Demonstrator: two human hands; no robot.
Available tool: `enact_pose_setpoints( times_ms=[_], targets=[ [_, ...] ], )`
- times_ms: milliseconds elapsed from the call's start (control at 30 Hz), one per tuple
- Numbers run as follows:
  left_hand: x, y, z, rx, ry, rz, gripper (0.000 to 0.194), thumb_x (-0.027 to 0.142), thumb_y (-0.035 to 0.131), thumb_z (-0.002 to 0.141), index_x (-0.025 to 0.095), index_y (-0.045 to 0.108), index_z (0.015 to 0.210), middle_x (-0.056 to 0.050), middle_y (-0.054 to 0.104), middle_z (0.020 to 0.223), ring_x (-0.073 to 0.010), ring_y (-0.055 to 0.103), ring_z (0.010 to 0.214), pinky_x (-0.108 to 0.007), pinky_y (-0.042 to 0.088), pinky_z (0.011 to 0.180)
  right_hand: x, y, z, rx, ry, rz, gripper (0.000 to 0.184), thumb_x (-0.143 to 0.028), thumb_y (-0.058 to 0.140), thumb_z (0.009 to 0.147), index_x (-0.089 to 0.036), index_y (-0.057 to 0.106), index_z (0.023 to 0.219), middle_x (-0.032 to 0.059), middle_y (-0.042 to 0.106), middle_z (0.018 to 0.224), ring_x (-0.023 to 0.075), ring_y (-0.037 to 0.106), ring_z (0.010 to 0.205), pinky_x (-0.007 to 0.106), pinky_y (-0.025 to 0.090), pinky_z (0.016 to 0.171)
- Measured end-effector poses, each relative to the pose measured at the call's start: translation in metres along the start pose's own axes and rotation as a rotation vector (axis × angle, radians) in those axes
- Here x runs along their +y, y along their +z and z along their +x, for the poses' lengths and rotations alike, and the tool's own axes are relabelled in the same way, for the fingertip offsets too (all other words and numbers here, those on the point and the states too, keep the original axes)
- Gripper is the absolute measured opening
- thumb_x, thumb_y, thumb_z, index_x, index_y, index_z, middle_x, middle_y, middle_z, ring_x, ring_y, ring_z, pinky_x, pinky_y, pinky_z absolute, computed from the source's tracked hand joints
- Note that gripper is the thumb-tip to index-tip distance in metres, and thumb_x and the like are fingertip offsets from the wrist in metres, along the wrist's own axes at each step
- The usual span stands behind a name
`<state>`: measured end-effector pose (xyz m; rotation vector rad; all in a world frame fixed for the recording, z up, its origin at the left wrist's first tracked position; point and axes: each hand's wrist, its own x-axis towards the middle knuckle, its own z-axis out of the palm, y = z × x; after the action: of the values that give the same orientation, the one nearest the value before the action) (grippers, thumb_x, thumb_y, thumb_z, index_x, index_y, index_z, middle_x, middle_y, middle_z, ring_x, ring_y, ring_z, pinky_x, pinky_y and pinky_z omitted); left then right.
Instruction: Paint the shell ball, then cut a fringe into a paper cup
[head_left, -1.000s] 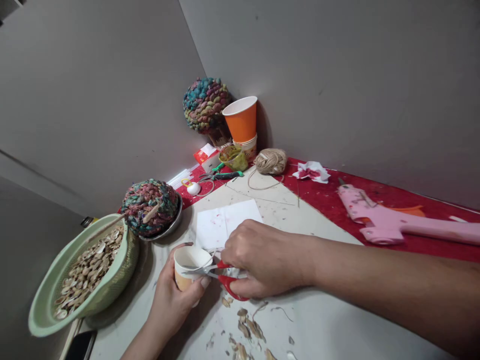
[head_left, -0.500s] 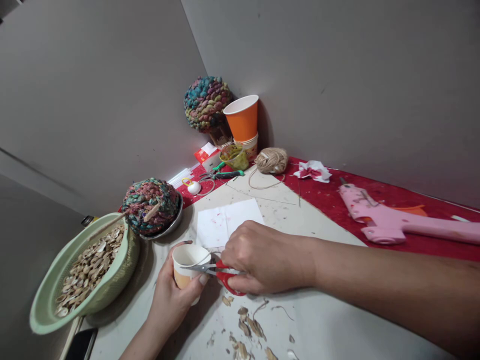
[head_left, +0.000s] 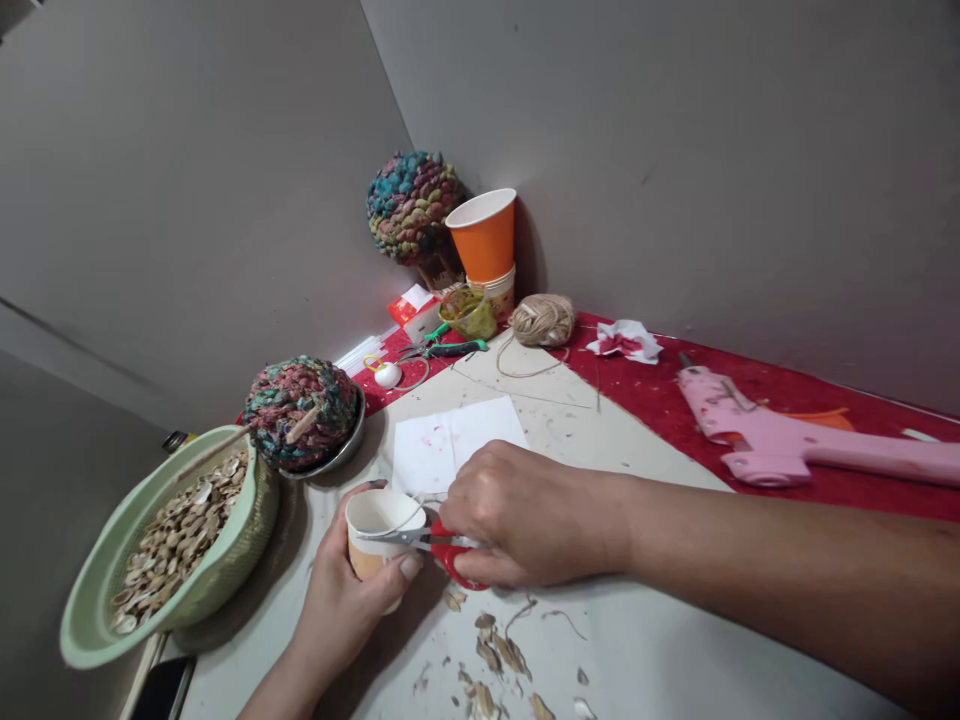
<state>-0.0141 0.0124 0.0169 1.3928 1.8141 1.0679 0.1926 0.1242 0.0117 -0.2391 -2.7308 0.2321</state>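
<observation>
My left hand (head_left: pixel 347 590) is wrapped round a small paper cup (head_left: pixel 366 557), white with a tan band, its mouth tilted toward me. In my right hand (head_left: pixel 510 515) are red-handled scissors (head_left: pixel 448 550), their blades lying across the cup's near side just below the rim. A strip of the rim stands partly apart above the blades. Under and beyond my right hand lies a white sheet of paper (head_left: pixel 427 450) with small pink marks. Loose shell bits (head_left: pixel 487 655) are scattered on the table in front of the cup.
At left stands a green basket (head_left: pixel 82 620) of shells, beside a multicoloured ball (head_left: pixel 300 405) in a metal bowl. Behind are a second ball on a cup (head_left: pixel 412 200), an orange cup (head_left: pixel 487 245), pliers (head_left: pixel 450 348) and twine (head_left: pixel 544 320). A pink glue gun (head_left: pixel 772 430) lies at right.
The cup has turned very slightly in my left hand, and the cut strip of rim stands a little farther out. My right hand with the scissors has hardly moved.
</observation>
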Motion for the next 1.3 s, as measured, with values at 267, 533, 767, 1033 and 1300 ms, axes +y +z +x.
enact_pose_setpoints(
  times_ms=[267,533,767,1033,1300],
  targets=[
    [-0.014,-0.024,0.012,-0.489,-0.220,-0.485,0.085,0.047,0.088,0.060,0.022,0.053,0.133,-0.009,0.071,0.100,-0.0232,0.066,0.083,-0.031,0.049,0.074,0.001,-0.002,0.001,-0.030,-0.028,0.000,0.022,-0.031,0.069,0.085,-0.016,0.069,0.069,0.0028,0.071,0.066,0.0152,0.056,0.057,0.030,0.025,0.054],
    [-0.005,-0.009,0.009,-0.239,-0.115,-0.273,0.071,0.045,0.089,0.059,0.018,0.062,0.118,-0.007,0.068,0.097,-0.0195,0.061,0.081,-0.027,0.047,0.073,0.002,0.000,-0.002,0.003,-0.002,-0.003,0.021,-0.032,0.069,0.080,-0.016,0.069,0.067,0.0024,0.069,0.063,0.0154,0.054,0.055,0.030,0.026,0.054],
    [-0.005,-0.008,0.008,-0.202,-0.146,-0.273,0.080,0.049,0.088,0.057,0.016,0.059,0.124,-0.007,0.070,0.093,-0.0213,0.062,0.079,-0.029,0.047,0.073,0.004,0.001,-0.001,-0.021,-0.011,0.018,0.020,-0.028,0.068,0.083,-0.015,0.069,0.069,0.0029,0.071,0.065,0.0153,0.056,0.058,0.029,0.025,0.054],
    [-0.006,-0.013,0.010,-0.230,-0.109,-0.181,0.078,0.046,0.087,0.061,0.015,0.058,0.125,-0.007,0.070,0.095,-0.0204,0.062,0.082,-0.028,0.047,0.075,0.002,-0.004,0.000,-0.082,0.012,-0.014,0.020,-0.031,0.068,0.085,-0.015,0.071,0.073,0.0041,0.072,0.069,0.0164,0.058,0.060,0.029,0.026,0.056],
    [0.002,-0.004,0.005,-0.135,-0.075,-0.106,0.073,0.050,0.087,0.059,0.016,0.062,0.118,-0.007,0.071,0.096,-0.0210,0.062,0.083,-0.027,0.048,0.076,0.004,0.001,-0.001,-0.033,-0.013,-0.003,0.021,-0.033,0.069,0.083,-0.015,0.070,0.071,0.0040,0.072,0.068,0.0159,0.057,0.058,0.030,0.023,0.055]
  ],
)
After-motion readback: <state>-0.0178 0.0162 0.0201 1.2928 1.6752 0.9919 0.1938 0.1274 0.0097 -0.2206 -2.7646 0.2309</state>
